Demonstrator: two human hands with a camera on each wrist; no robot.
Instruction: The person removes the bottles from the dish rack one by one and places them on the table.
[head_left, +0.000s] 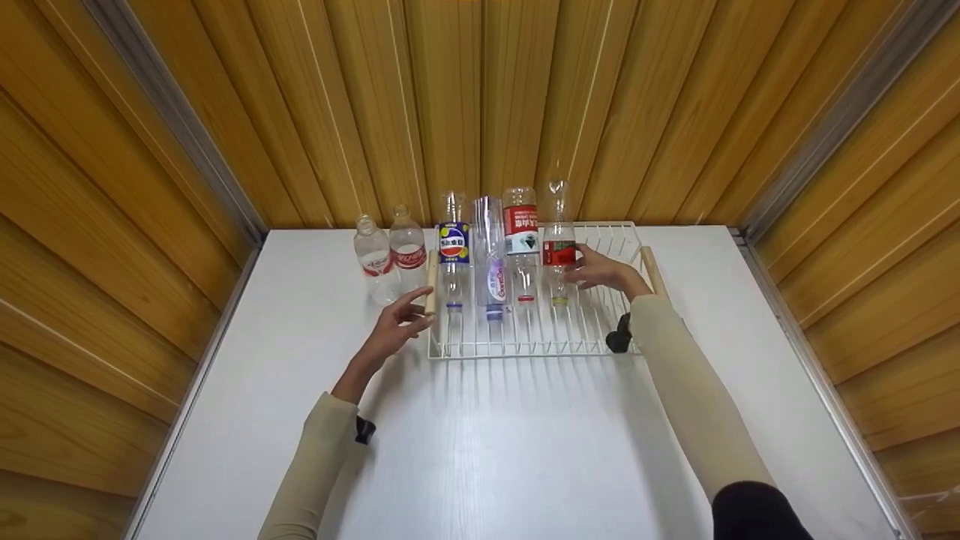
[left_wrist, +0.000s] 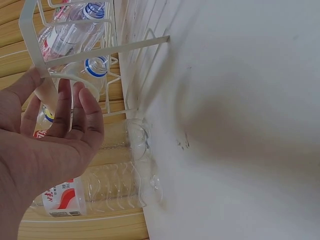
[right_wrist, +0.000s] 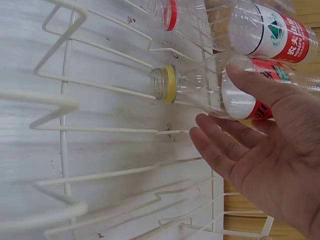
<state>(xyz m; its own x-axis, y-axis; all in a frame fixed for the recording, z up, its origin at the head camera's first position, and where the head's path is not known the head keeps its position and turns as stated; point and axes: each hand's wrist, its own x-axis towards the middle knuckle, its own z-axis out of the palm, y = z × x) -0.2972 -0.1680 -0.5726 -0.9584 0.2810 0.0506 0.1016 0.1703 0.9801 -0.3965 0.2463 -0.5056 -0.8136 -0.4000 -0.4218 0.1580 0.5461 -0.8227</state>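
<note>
Gripping the wooden handle (head_left: 430,281) with the left hand (head_left: 390,328); cupping the yellow-ringed bottle (head_left: 558,253), neck-down in the rack (head_left: 525,355), with relaxed fingers of the right hand (head_left: 601,271). Hold it plumb; avoid nudging the red-and-white-labelled bottle (head_left: 521,229) alongside.

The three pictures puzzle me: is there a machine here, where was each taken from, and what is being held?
There is no machine at work; these are a person's bare hands. The wide picture comes from a camera worn on the head, the two close ones from a camera on each wrist. On the white table stands a wire rack with four bottles neck down. Two more bottles stand upright to its left. The left hand curls its fingers about a wooden handle. The right hand is at the rightmost bottle; whether it grips it is hard to tell.
</note>
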